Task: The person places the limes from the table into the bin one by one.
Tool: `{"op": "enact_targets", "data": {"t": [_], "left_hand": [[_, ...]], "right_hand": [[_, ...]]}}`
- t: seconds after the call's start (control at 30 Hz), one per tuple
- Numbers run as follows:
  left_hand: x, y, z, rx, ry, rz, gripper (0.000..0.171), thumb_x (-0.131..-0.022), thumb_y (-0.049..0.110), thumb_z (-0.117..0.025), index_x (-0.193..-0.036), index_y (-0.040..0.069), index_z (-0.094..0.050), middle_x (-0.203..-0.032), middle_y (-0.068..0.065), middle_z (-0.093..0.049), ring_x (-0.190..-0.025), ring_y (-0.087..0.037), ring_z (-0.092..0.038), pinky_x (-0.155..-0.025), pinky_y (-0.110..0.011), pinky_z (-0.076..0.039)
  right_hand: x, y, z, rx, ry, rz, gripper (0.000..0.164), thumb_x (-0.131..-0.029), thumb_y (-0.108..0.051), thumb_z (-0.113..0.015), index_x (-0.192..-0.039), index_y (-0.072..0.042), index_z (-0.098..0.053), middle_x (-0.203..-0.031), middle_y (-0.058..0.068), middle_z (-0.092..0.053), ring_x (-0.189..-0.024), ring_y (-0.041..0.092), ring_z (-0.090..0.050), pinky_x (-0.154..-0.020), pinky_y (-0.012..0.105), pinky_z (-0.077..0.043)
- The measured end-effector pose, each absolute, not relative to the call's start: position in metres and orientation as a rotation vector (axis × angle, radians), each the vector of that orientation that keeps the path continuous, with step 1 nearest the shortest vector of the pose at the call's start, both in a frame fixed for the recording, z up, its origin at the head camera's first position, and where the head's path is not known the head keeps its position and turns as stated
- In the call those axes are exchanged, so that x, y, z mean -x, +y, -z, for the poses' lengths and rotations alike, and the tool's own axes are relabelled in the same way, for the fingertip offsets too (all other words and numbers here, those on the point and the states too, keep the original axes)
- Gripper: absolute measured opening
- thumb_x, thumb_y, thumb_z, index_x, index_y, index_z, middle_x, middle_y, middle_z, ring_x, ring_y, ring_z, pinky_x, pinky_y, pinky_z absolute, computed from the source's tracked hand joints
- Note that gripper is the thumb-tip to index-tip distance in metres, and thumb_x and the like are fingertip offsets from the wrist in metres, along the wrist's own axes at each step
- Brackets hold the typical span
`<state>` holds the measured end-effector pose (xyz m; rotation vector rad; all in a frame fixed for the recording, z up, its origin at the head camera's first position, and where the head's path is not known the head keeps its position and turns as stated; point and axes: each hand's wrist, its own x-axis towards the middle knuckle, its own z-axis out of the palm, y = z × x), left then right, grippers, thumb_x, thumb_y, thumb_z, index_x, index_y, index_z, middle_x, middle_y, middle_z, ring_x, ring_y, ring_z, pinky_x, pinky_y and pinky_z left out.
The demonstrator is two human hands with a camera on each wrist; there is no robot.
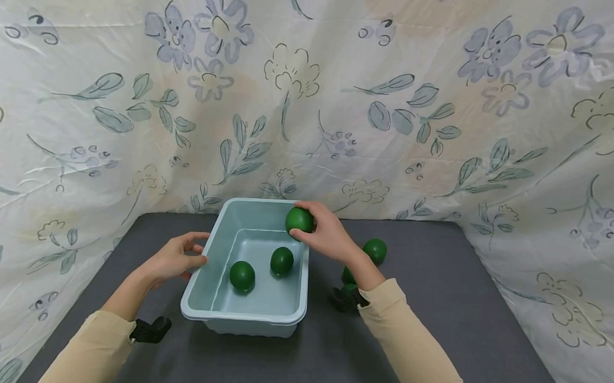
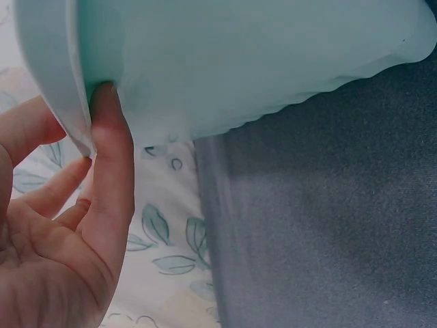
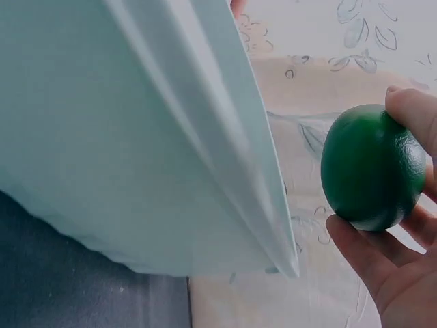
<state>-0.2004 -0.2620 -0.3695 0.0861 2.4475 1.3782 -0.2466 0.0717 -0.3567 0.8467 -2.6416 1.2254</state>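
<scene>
My right hand [image 1: 332, 234] grips a smooth, glossy green oval fruit [image 1: 298, 220] between thumb and fingers, over the far right corner of a pale blue-green plastic tub [image 1: 245, 315]. In the right wrist view the green fruit [image 3: 372, 167] is beside the tub's rim, held at its top and bottom. Two similar green fruits [image 1: 242, 276] lie apart on the tub floor. On the tub's left side my left hand [image 1: 172, 257] pinches the rim. The left wrist view has one digit [image 2: 111, 160] against the outer wall under the rim, with other fingertips at the rim's edge.
More green fruits [image 1: 374, 251] lie on the dark grey table [image 1: 435, 311] right of the tub, partly hidden by my right wrist. A floral cloth [image 1: 311, 100] hangs behind the table and along its sides. Dark wrist cameras [image 1: 150, 329] are strapped to both wrists.
</scene>
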Motion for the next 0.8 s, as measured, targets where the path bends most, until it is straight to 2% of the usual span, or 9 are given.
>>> {"op": "enact_targets", "data": {"t": [0.8], "left_hand": [[0.201,-0.261,0.369,-0.062,2.458,-1.371,0.065,-0.089,0.012,-0.059,-0.144,0.006,-0.024,-0.113,-0.020,-0.050,-0.090,-0.023,-0.061,-0.064,-0.041,-0.055]], "right_hand": [[0.248,0.029,0.342,-1.028,-2.661,-1.256,0.059,-0.085,-0.027,-0.066,-0.135,-0.009,-0.043,-0.133,0.007,-0.045,-0.101,0.017,-0.052,-0.078,0.028,-0.048]]}}
